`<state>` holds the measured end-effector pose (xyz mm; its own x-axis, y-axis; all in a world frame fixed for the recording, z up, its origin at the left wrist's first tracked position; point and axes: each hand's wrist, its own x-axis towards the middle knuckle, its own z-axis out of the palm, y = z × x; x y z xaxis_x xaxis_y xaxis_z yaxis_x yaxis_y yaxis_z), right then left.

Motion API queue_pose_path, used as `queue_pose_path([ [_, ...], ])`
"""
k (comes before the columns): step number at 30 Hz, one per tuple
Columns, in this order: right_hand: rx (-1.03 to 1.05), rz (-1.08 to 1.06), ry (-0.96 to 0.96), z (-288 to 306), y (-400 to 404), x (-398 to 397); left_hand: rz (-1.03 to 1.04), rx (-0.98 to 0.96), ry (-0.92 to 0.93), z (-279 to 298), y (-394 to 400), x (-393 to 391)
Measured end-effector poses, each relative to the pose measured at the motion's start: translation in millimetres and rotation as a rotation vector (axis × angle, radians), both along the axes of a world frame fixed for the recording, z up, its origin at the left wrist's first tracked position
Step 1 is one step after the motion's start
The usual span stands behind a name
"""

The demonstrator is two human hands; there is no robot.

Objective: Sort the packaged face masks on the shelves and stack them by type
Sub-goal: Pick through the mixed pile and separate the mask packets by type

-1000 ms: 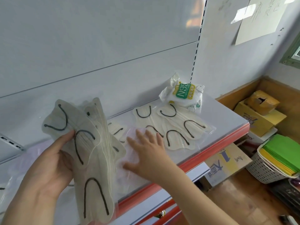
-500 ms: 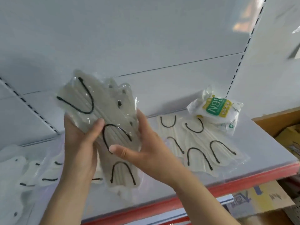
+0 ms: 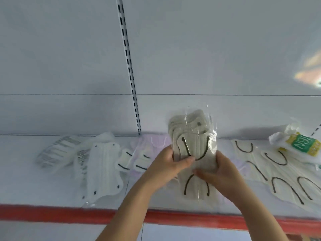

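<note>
A: Bundle of packaged masks, cream with black ear loops, held upright above the shelf, roughly mid-span between back wall and the red front edge. Why both hands?

B: Squaring up, by the look of it. Left hand clamped on the left side, thumb laid across the front film; right hand wrapped round the lower right edge, thumb in front. Slippery film, several packs fanned at the top — gripped from both sides probably to keep the packs from sliding apart.

A: Bottom end resting on the shelf?

B: Cannot tell; lower edge close to the surface, maybe touching.

A: Matching pile nearby?

B: Loose spread of black-loop masks toward the right end, near the front edge. Green-labelled pack behind it, by the back wall. Likely destination for the bundle, same type.

A: Left end?

B: White masks lying flat, striped packs beyond, small black-loop packs just left of the hands. Kept apart from the cream ones — sorting partway done, judging by the layout.
</note>
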<state>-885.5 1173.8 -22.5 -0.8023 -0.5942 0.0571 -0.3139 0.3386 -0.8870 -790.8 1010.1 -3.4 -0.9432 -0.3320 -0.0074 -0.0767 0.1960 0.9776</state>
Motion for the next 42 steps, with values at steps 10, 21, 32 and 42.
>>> queue_pose_path([
  [10,-0.504,0.374,-0.447,48.3,-234.0,240.1,0.735,0.364,0.462,40.0,-197.8,263.3],
  [21,-0.184,0.716,-0.447,58.0,-489.7,369.4,1.013,0.508,0.461,18.1,-383.5,496.1],
  [32,-0.046,0.76,-0.572,62.7,-732.9,469.5,1.197,0.402,0.236,37.9,-598.5,617.2],
  [42,-0.11,0.766,-0.111,106.6,-955.5,585.3,1.374,0.199,0.029,33.8,-801.0,753.9],
])
